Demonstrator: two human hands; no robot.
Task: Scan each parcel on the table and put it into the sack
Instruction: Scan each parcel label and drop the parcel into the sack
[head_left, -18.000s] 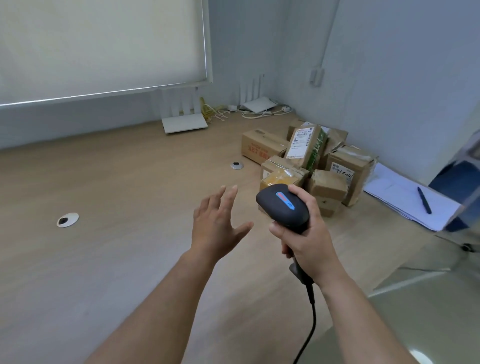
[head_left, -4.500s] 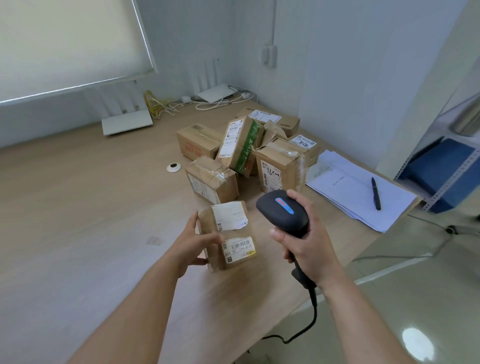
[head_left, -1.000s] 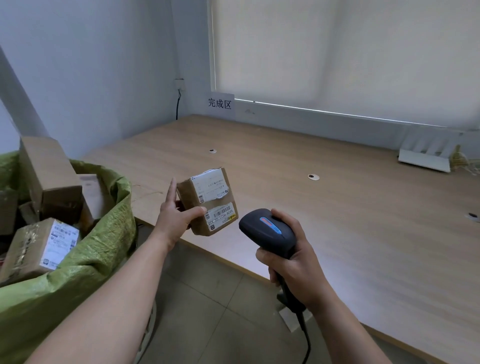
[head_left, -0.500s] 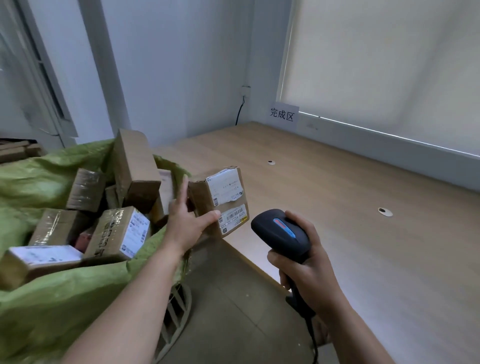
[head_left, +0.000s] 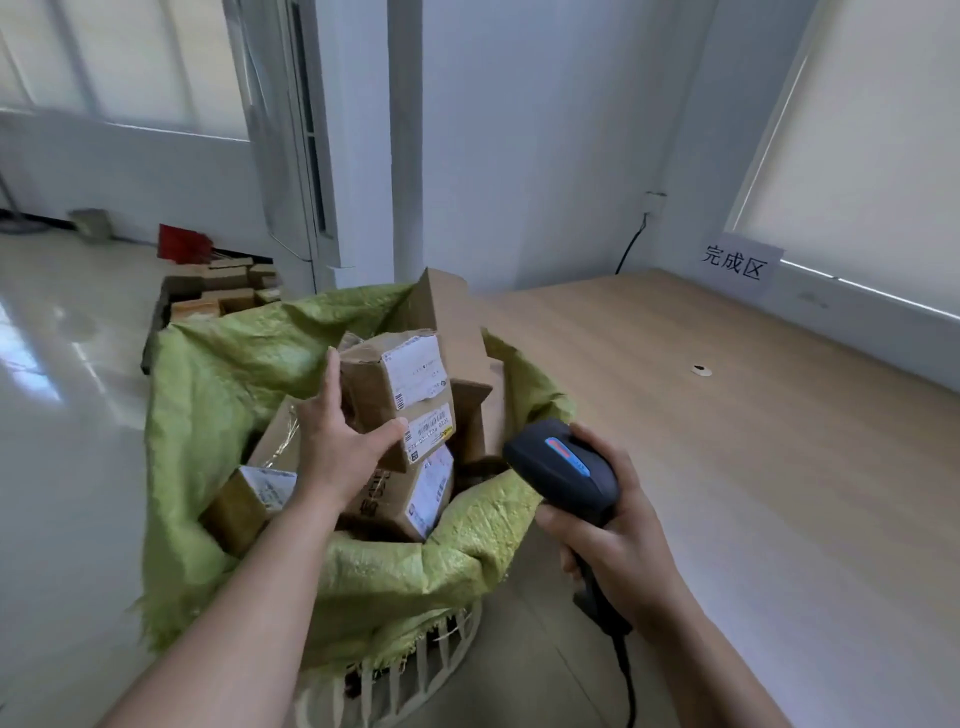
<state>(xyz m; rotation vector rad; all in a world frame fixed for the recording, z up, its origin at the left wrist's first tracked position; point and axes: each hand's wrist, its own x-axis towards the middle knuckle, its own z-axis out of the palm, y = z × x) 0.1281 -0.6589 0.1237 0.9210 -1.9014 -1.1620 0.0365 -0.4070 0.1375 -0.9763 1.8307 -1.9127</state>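
My left hand (head_left: 340, 439) grips a small brown cardboard parcel (head_left: 397, 392) with two white labels, holding it over the open mouth of the green woven sack (head_left: 395, 566). The sack holds several other taped cardboard parcels (head_left: 410, 493). My right hand (head_left: 615, 540) grips a black handheld barcode scanner (head_left: 563, 470) just right of the sack's rim, its cable hanging down. The parcel pile on the table is out of view.
The sack sits in a white slatted basket (head_left: 410, 675) on the tiled floor beside the wooden table (head_left: 727, 441). A paper sign (head_left: 735, 265) stands at the table's back edge. A flat box of cartons (head_left: 218, 291) lies on the floor behind the sack.
I have turned left from the table toward the sack. My left hand has carried the parcel from above the table edge to over the sack's opening. The scanner stays in my right hand.
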